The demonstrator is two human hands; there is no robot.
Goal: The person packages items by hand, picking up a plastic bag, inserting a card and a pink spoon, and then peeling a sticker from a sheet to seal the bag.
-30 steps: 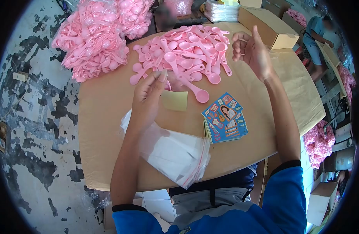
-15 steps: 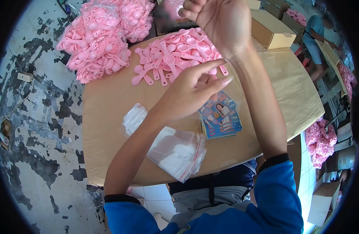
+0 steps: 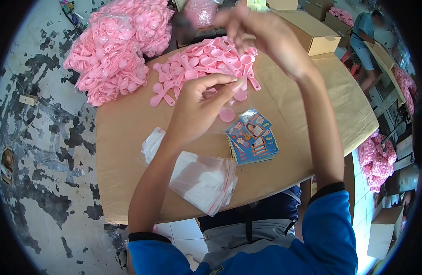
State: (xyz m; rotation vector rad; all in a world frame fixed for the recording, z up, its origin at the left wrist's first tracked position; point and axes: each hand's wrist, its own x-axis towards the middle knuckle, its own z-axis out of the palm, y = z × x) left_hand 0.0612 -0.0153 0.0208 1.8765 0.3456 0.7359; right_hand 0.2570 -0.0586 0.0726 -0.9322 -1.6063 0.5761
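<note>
My left hand (image 3: 199,105) is closed in a pinch, thumb against forefinger, on a thin clear plastic bag (image 3: 243,106). A round pink spoon bowl (image 3: 227,114) shows below the fingertips, seemingly inside the bag. My right hand (image 3: 261,34) is raised over the far edge of the spoon pile, its fingers smeared by motion. Loose pink spoons (image 3: 206,59) lie heaped beyond my left hand. Near its wrist are a stack of printed cards (image 3: 254,140) and a spread of clear plastic bags (image 3: 204,178) with a red strip along one edge.
Big clear sacks of pink spoons (image 3: 112,55) stand at the table's far left. A cardboard box (image 3: 307,34) sits at the back right of the paper-covered table (image 3: 330,110). Another person (image 3: 366,41) sits far right, near more pink sacks (image 3: 375,160).
My right hand has turned over and become blurred. My left hand has shifted left, thumb and forefinger now pinched together, and a round pink spoon bowl shows beneath it.
</note>
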